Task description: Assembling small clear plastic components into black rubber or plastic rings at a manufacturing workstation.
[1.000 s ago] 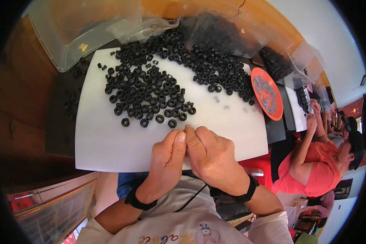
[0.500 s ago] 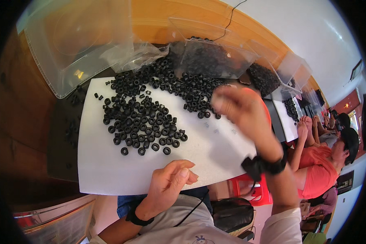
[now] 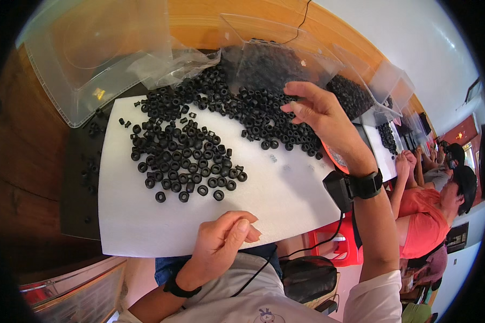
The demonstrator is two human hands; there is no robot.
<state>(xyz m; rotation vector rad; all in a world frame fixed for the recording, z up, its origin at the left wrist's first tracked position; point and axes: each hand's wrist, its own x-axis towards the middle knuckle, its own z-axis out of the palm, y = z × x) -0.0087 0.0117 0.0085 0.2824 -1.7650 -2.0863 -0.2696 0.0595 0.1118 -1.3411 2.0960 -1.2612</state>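
Observation:
Many small black ring-shaped parts (image 3: 186,161) lie loose on a white foam sheet (image 3: 145,226), and a second heap of black parts (image 3: 261,116) sits at its far side. My right hand (image 3: 320,113) hovers by the right end of that far heap, thumb and fingers apart, with nothing visible between them. Close to the sheet's near edge is my left hand (image 3: 226,237). Its fingers are curled together against the thumb; whatever they may hold is hidden.
A clear plastic bin (image 3: 275,64) full of black parts stands behind the heap. Far left leans a translucent lid or tray (image 3: 64,64), beside a crumpled plastic bag (image 3: 172,67). An orange-rimmed round object (image 3: 337,159) is partly under my right wrist. A person in an orange top (image 3: 423,215) sits to the right.
My right hand has moved up and away over the far heap, and its fingers have spread. More black parts show where it was. My left hand has hardly moved.

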